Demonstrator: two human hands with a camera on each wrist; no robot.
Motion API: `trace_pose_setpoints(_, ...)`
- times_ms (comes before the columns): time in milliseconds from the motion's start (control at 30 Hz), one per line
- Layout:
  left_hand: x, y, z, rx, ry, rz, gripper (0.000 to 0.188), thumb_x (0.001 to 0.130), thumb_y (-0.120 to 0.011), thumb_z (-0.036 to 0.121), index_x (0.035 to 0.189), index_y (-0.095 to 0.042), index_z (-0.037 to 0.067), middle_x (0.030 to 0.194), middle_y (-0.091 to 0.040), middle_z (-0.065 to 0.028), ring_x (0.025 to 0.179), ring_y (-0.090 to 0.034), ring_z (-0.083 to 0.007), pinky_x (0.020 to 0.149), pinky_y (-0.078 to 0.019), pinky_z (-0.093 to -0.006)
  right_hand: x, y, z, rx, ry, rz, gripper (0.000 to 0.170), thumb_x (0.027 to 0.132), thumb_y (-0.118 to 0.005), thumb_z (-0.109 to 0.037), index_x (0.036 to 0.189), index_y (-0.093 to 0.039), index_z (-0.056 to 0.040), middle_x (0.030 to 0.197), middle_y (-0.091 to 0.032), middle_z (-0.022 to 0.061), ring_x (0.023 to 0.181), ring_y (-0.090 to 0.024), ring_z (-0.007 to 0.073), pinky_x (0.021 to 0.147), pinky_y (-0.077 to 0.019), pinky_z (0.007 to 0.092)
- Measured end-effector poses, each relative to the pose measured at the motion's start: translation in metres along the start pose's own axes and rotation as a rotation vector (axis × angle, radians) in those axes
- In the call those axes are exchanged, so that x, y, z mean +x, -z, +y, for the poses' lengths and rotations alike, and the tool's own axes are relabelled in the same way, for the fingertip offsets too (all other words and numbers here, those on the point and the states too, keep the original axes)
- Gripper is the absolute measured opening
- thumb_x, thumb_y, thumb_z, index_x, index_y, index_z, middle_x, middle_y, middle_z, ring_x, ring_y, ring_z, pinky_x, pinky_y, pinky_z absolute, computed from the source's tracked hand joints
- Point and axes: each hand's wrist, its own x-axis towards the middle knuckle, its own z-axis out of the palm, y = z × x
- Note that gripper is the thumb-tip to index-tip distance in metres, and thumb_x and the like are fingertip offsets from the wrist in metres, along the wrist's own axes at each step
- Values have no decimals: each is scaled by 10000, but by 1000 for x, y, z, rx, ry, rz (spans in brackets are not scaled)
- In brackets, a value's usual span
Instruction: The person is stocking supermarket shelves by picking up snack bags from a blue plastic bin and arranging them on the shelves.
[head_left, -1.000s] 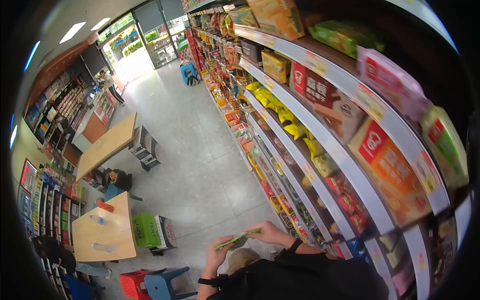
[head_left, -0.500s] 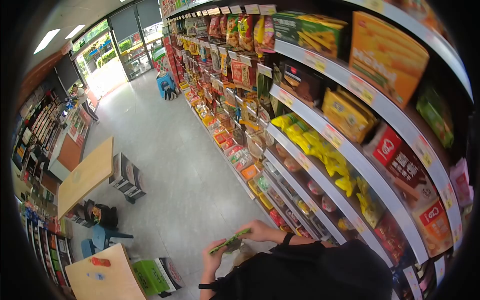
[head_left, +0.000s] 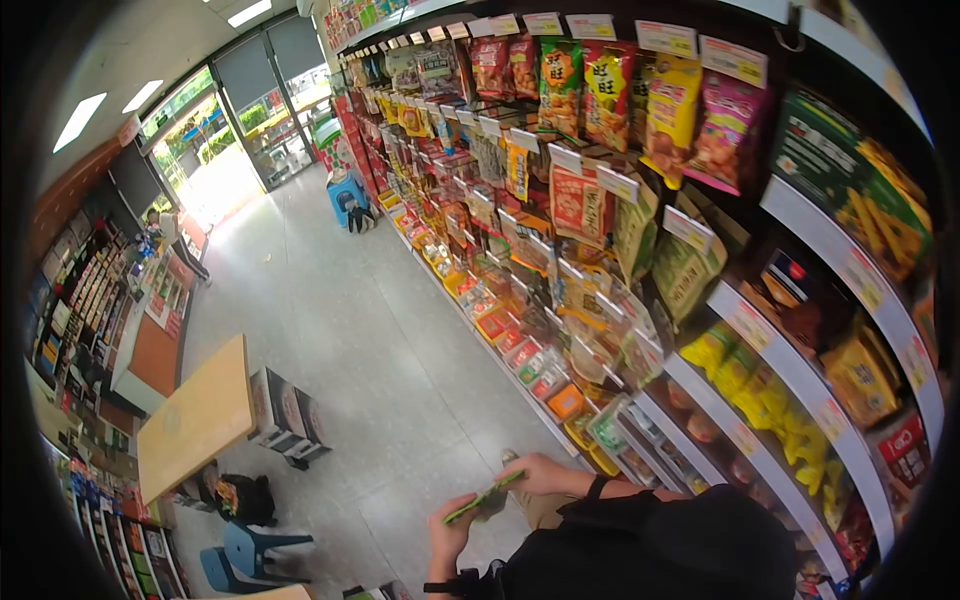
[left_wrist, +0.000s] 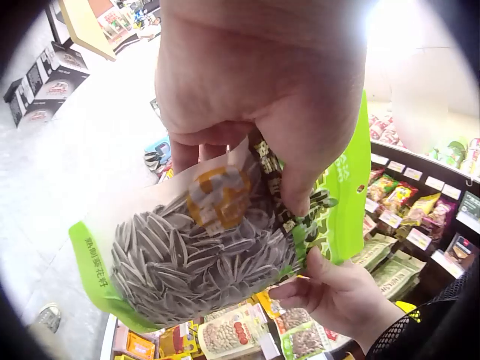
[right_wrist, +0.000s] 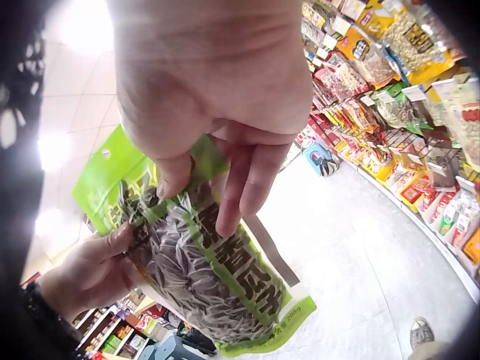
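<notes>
A bag of sunflower seeds [left_wrist: 202,259], clear in the middle with bright green ends, is held in front of the body by both hands. My left hand [head_left: 452,530] grips one side of its upper part, thumb on the face and fingers behind. On the other side my right hand [head_left: 548,476] pinches the bag near its green top, as the right wrist view shows. In that view the bag hangs tilted, with dark printing on a green strip. From the head it appears nearly edge-on, as a thin green band.
To the right runs a long snack shelf [head_left: 775,325] with hanging packets [head_left: 610,95] and bins below. A wooden table [head_left: 200,420] and blue stools [head_left: 255,550] stand at the left. Grey floor [head_left: 370,400] leads to a bright doorway; a person [head_left: 180,245] stands by the counter.
The view has moved forward along the aisle and turned, bringing hanging snack packets nearer at the right. Both hands keep hold of the seed bag.
</notes>
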Motion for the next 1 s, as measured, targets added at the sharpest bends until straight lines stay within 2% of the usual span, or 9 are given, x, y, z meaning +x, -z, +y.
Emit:
trace_pose_setpoints(133,111,30,16,52,77,12,231,869,-762,-3,1100,-771,-1,1111,-770,-152,1029,-729,-230,921,-553,-331,120,32,33,64,74,-53,267,863,-815,-300,1091,-806,-162,945,-779,112,839,-738,292,751,-553,383)
trace_pose_setpoints(233,204,63,42,143,68,51,245,861,-776,23,1106,-770,7,1076,-774,-154,985,-737,-233,896,-557,-331,221,70,30,134,-12,-126,259,867,-799,-319,1070,-806,-158,915,-770,122,811,-730,293,743,-551,383)
trace_pose_setpoints(333,295,100,59,221,-21,89,252,858,-781,32,1108,-771,10,1062,-774,-155,963,-737,-234,885,-557,-330,319,108,13,78,75,-131,256,872,-822,-208,1113,-800,-122,976,-782,122,845,-751,248,761,-563,353)
trace_pose_setpoints(600,511,162,31,80,-78,95,248,882,-743,-19,1129,-760,-15,1080,-772,-126,1009,-705,-188,921,-540,-319,519,162,32,40,142,32,252,882,-801,-234,1097,-793,-105,1004,-771,142,895,-742,301,779,-561,355)
trace_pose_setpoints(733,636,194,16,20,56,-15,207,867,-764,1,1074,-775,3,1002,-779,-121,946,-719,-191,885,-555,-328,603,191,46,20,47,106,243,879,-803,-242,1082,-800,-108,947,-774,142,832,-738,300,747,-556,358)
trace_pose_setpoints(800,708,216,0,35,60,-98,181,857,-785,27,1036,-773,-1,938,-776,-103,876,-705,-175,822,-550,-316,648,211,40,3,-54,140,256,872,-813,-257,1083,-806,-113,879,-773,128,771,-742,267,710,-547,354)
trace_pose_setpoints(833,744,224,16,76,52,-120,170,852,-803,52,999,-763,-25,893,-770,-91,823,-690,-159,776,-540,-307,671,221,35,34,-171,184,266,877,-819,-294,1073,-813,-114,824,-771,108,708,-730,188,665,-542,334)
trace_pose_setpoints(933,855,247,41,2,23,-216,178,863,-803,77,974,-752,-53,886,-769,-94,817,-688,-156,775,-541,-311,733,267,-18,76,-317,343,251,898,-811,-289,1058,-816,-95,798,-769,93,692,-707,117,638,-539,302)
trace_pose_setpoints(1000,925,252,63,14,-27,-297,193,869,-799,80,991,-744,-59,896,-767,-99,818,-684,-147,772,-540,-308,777,277,16,173,-234,463,220,902,-816,-224,1056,-809,-68,828,-779,59,692,-680,62,630,-536,273)
